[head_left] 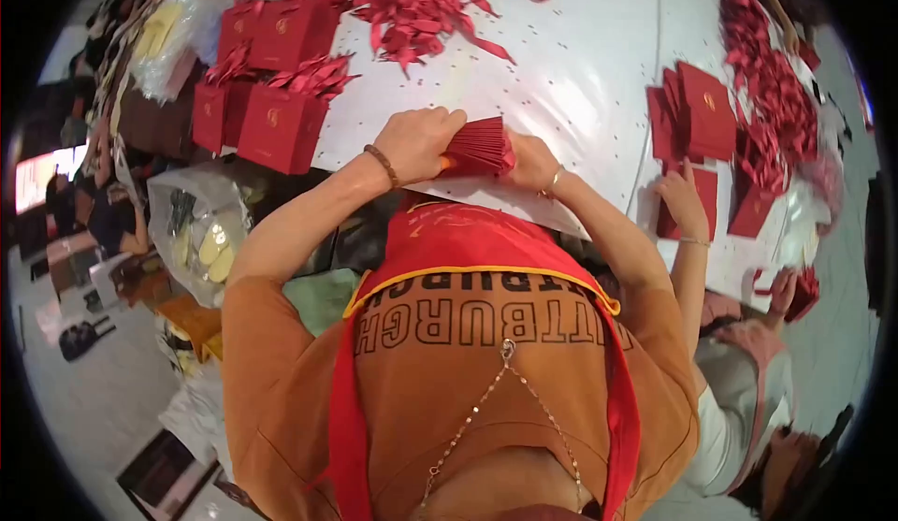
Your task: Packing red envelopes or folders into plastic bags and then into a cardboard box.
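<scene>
Close in front of me, at the near edge of the white table, I hold a stack of flat red paper bags (481, 139) whose many thin edges face up and fan out slightly. My left hand (418, 145), with a brown bracelet at the wrist, is closed round the left end of the stack. The right end is gripped by my right hand (533, 163), which wears a thin bracelet. Some of the fingers of both hands are hidden behind the stack.
Red gift bags (283, 130) with ribbon handles stand at the table's left. Red ribbons (426, 7) lie heaped at the far side, and more ribbons (769, 86) at the right. A co-worker's hand (683, 201) touches red bags on the right. Small dark specks dot the white table (571, 63).
</scene>
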The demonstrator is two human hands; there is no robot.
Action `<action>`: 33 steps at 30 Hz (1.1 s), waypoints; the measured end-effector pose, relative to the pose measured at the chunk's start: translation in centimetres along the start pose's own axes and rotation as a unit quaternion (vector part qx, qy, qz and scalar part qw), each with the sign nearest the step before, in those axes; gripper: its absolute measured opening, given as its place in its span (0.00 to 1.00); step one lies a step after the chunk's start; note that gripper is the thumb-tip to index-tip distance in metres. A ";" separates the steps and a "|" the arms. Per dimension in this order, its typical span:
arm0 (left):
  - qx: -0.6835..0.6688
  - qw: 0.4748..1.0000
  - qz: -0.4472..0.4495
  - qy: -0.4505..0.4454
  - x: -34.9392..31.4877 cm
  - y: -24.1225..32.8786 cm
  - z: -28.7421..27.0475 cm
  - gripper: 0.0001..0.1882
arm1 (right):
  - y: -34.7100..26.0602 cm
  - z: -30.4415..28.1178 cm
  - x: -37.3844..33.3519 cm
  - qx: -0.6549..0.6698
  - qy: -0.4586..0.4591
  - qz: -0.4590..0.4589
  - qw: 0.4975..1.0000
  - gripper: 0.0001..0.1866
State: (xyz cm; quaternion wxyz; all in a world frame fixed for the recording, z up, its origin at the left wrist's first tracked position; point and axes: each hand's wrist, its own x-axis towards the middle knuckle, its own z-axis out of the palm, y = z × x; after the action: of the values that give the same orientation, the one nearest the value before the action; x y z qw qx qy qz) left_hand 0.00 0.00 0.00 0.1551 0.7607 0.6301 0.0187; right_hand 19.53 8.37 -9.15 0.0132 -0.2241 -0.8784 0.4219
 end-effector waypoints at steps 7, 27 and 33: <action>-0.608 0.774 -0.174 -0.032 -6.7 -9.0 0.6 0.25 | -4.1 -0.7 7.8 0.080 -0.148 -0.055 0.984 0.37; -0.901 0.381 -0.206 0.029 -11.0 -11.1 7.5 0.22 | -5.7 1.3 11.3 0.586 0.035 0.186 0.788 0.24; -0.900 0.399 -0.174 -0.010 -9.8 -12.2 6.2 0.20 | 2.2 -2.1 15.1 0.201 0.488 0.083 0.845 0.12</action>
State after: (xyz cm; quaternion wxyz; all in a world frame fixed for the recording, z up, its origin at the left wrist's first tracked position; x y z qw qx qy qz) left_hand -12.26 -8.79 -7.40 0.7560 0.0547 0.3653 0.5404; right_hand 7.23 17.17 -11.93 0.4502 -0.4655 -0.6328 0.4245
